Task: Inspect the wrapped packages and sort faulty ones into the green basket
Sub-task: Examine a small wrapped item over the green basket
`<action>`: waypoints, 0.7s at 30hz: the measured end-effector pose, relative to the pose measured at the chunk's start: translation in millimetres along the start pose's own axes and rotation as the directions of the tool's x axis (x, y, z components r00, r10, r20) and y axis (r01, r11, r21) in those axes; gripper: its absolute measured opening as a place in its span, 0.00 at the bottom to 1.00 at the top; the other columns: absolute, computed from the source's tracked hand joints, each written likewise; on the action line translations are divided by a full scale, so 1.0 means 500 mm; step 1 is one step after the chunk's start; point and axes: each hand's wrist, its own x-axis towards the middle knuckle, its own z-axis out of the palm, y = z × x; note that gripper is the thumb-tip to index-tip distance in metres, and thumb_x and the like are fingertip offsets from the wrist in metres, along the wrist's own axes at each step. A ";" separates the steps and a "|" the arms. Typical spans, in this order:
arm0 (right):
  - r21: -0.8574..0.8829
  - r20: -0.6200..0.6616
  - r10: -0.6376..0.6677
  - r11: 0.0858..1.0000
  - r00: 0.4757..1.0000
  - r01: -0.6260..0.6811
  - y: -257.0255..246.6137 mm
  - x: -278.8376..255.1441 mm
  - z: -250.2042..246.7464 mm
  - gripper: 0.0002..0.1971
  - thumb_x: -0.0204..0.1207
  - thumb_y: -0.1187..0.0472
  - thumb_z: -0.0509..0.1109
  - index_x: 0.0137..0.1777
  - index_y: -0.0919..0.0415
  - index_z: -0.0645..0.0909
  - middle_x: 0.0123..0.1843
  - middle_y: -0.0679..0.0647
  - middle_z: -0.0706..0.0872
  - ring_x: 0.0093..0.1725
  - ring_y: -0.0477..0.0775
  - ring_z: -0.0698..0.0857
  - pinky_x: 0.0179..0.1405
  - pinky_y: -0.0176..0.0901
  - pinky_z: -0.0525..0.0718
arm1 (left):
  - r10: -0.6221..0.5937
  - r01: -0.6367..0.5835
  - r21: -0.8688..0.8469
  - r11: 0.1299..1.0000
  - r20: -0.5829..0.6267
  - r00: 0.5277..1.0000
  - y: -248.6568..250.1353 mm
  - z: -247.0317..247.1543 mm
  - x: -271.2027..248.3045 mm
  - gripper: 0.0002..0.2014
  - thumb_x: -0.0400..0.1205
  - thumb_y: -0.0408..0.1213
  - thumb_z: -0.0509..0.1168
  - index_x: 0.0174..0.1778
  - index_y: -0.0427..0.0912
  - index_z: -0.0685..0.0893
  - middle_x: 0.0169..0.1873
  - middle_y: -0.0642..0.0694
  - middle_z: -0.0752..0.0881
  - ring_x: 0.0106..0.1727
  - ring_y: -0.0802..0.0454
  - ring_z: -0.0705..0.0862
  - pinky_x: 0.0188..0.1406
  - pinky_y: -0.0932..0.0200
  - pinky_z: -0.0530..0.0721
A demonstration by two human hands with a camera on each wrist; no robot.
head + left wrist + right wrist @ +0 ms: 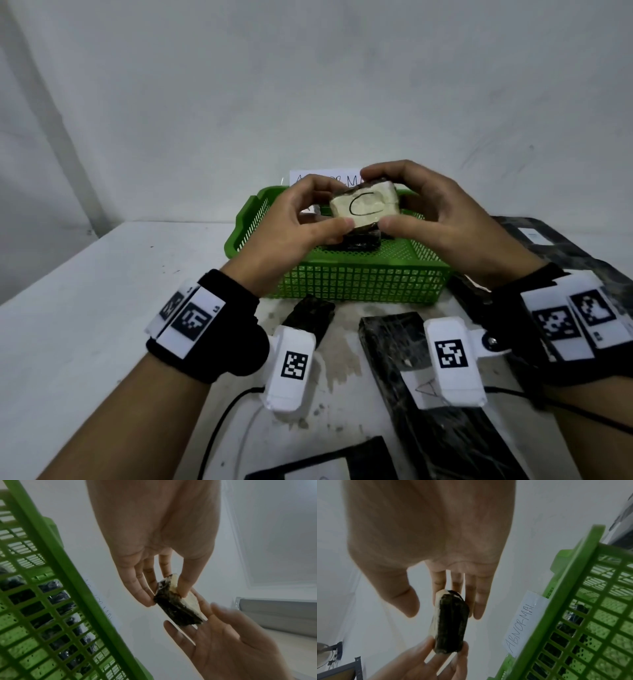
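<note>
Both hands hold one small package over the green basket.

Table (pixel 85 308): white, w/ basket (pixel 359 284) at its far edge by the wall; long black package (pixel 411 383) lies at near edge, right of centre, another dark one (pixel 310 317) just in front of basket's near wall. Basket has dark wrapped packages (pixel 363 240) inside; paper label (pixel 520 623) reading "ABNORMAL" at its far side. Left hand (pixel 294 226) & right hand (pixel 445 219) each pinch the held package (pixel 364 205) by an end, thumbs on near edge, fingers curled behind. Pkg is above the basket, pale face w/ a black "C" up, dark wrap on sides.
</note>
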 end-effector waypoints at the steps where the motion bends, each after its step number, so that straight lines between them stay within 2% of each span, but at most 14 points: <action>1: 0.000 -0.035 0.000 1.000 0.999 0.000 -0.001 0.001 0.001 0.21 0.77 0.61 0.74 0.69 0.49 0.82 0.63 0.49 0.90 0.60 0.53 0.91 0.60 0.54 0.90 | 0.010 -0.010 0.000 1.000 0.007 1.000 0.001 -0.001 -0.001 0.15 0.78 0.29 0.74 0.57 0.49 0.83 0.58 0.47 0.86 0.48 0.53 0.90 0.50 0.53 0.88; 3: -0.012 -0.138 0.003 1.000 0.990 -0.005 0.003 0.005 0.010 0.15 0.77 0.59 0.76 0.63 0.51 0.85 0.58 0.52 0.92 0.53 0.60 0.92 0.57 0.64 0.90 | 0.022 -0.022 0.006 1.000 0.021 1.000 0.004 0.000 -0.003 0.15 0.78 0.29 0.74 0.57 0.50 0.83 0.55 0.51 0.87 0.47 0.54 0.89 0.49 0.56 0.88; 5: -0.040 -0.207 0.004 0.999 0.978 -0.012 0.009 0.008 0.019 0.11 0.76 0.62 0.79 0.56 0.53 0.87 0.51 0.54 0.93 0.47 0.65 0.92 0.50 0.65 0.91 | 0.019 -0.020 0.038 0.999 0.033 0.999 0.005 0.005 -0.004 0.15 0.77 0.28 0.75 0.56 0.48 0.83 0.52 0.52 0.87 0.45 0.55 0.88 0.46 0.59 0.87; 8: -0.094 -0.230 0.008 0.995 0.973 -0.030 0.015 0.010 0.025 0.10 0.72 0.66 0.82 0.48 0.52 0.87 0.45 0.51 0.93 0.43 0.57 0.93 0.45 0.56 0.92 | 0.019 -0.026 0.137 0.990 0.055 0.998 0.007 0.007 -0.007 0.16 0.75 0.27 0.77 0.50 0.49 0.83 0.48 0.53 0.86 0.39 0.58 0.84 0.42 0.60 0.85; 11: -0.156 -0.255 -0.011 0.987 0.967 -0.030 0.016 0.011 0.033 0.09 0.69 0.62 0.82 0.45 0.49 0.87 0.43 0.49 0.92 0.42 0.53 0.93 0.47 0.58 0.91 | 0.053 -0.057 0.204 0.977 0.028 0.998 0.008 0.006 -0.007 0.16 0.73 0.27 0.79 0.46 0.52 0.82 0.43 0.57 0.84 0.35 0.61 0.80 0.37 0.67 0.81; 14: -0.169 -0.293 -0.042 0.986 0.955 -0.009 0.016 0.014 0.040 0.08 0.70 0.59 0.79 0.45 0.45 0.86 0.45 0.46 0.92 0.44 0.55 0.92 0.47 0.60 0.90 | 0.060 -0.065 0.171 0.983 0.036 0.998 0.012 0.006 -0.006 0.14 0.74 0.30 0.77 0.49 0.51 0.83 0.47 0.52 0.85 0.38 0.55 0.83 0.35 0.66 0.80; 17: -0.138 -0.315 -0.036 0.990 0.948 -0.009 0.017 0.015 0.031 0.10 0.72 0.57 0.79 0.51 0.43 0.87 0.55 0.46 0.89 0.49 0.54 0.91 0.50 0.61 0.91 | 0.043 -0.047 0.083 0.995 0.046 0.998 0.025 -0.004 -0.004 0.09 0.76 0.35 0.71 0.51 0.50 0.86 0.51 0.47 0.86 0.44 0.51 0.87 0.40 0.61 0.85; 19: -0.109 -0.314 -0.002 0.993 0.950 -0.034 0.020 0.015 0.025 0.11 0.75 0.57 0.80 0.55 0.46 0.87 0.60 0.47 0.88 0.51 0.52 0.91 0.52 0.60 0.91 | 0.064 -0.067 0.068 0.995 0.044 0.997 0.028 -0.011 -0.003 0.11 0.78 0.32 0.70 0.54 0.49 0.88 0.52 0.44 0.86 0.46 0.50 0.89 0.45 0.56 0.86; 21: -0.049 -0.302 0.031 0.998 0.953 -0.048 0.020 0.015 0.026 0.11 0.77 0.60 0.79 0.58 0.49 0.88 0.55 0.48 0.91 0.49 0.51 0.93 0.51 0.61 0.92 | 0.099 -0.102 0.104 0.989 0.029 0.995 0.032 -0.009 -0.005 0.13 0.80 0.28 0.70 0.58 0.48 0.87 0.50 0.44 0.85 0.44 0.50 0.89 0.45 0.56 0.86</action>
